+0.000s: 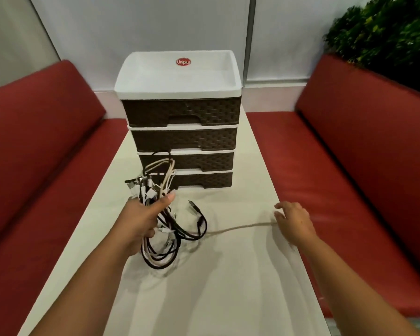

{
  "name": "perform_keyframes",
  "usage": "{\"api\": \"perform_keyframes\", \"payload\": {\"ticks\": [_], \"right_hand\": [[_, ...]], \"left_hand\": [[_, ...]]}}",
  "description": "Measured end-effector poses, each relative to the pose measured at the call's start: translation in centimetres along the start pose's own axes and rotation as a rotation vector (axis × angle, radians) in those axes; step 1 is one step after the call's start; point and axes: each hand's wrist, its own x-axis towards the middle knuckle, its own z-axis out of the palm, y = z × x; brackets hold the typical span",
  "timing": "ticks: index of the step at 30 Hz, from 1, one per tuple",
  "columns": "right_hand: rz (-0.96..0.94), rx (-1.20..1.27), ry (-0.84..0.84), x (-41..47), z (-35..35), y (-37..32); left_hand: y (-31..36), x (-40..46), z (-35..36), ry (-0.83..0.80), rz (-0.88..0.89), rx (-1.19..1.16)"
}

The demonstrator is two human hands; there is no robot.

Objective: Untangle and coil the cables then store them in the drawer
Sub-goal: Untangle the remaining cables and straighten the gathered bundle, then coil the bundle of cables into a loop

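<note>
Left hand (pixel 141 215) closed around a tangled bundle of cables (pixel 155 190), thumb laid across the front, fingers wrapped behind and hidden. Bundle held above the table (pixel 228 275), just in front of the drawer unit (pixel 180 132), near its lower left corner. Black, white and beige cords mixed together; plug ends bunched above the fist and pointing up and away toward the drawers, a few tall loops rising over them. Below the fist, loose loops hung down to the tabletop, long axis roughly upright. One black plug (pixel 194 206) stuck out to the right of the bundle, pointing up and left.

Right hand (pixel 292 220) at the right edge of the table, palm down, fingers spread and only loosely bent. Beige cable (pixel 240 227) stretched from the bundle's lower loops out to that hand, running nearly level, left to right, slightly blurred. Cable met the hand under the palm; could not tell whether pinched or merely passing beneath.

Drawer unit stood upright at the far end of the table, four dark woven-pattern drawers stacked, all pushed in, white tray top with a red round label (pixel 183 61). Red benches (pixel 349 190) on both sides of the table, green plant (pixel 386 32) at upper right.
</note>
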Motion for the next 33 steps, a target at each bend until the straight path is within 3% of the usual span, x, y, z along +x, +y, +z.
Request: {"api": "perform_keyframes", "payload": {"ticks": [6, 11, 17, 21, 23, 25, 27, 33], "right_hand": [[-0.278, 0.187, -0.035, -1.7, -1.3, -6.6], [-0.389, 0.241, -0.010, -3.5, -2.6, -10.1], [-0.692, 0.397, 0.031, -7.7, -3.7, -16.1], [-0.922, 0.283, -0.271, -11.4, -3.6, -20.5], [-0.843, 0.350, -0.479, -12.0, -2.5, -21.2], [-0.685, 0.621, -0.643, -11.6, -2.0, -20.9], [-0.623, 0.702, -0.723, -10.8, -2.8, -20.3], [-0.659, 0.482, -0.887, -8.7, -5.4, -18.8]], "left_hand": [[0.7, 0.2, -1.2, 0.051, -0.023, 0.298], [1.3, 0.4, -1.6, 0.145, 0.011, 0.118], [5.1, -1.9, -0.2, 0.069, 0.118, -0.203], [7.9, -3.1, 1.4, -0.023, 0.135, -0.511], [9.3, -3.4, 1.5, -0.045, 0.119, -0.635], [10.2, -3.2, 0.8, -0.030, 0.108, -0.731], [10.4, -2.7, -0.1, 0.010, 0.062, -0.852], [7.6, -0.3, -1.1, 0.091, -0.156, -1.157]]}}
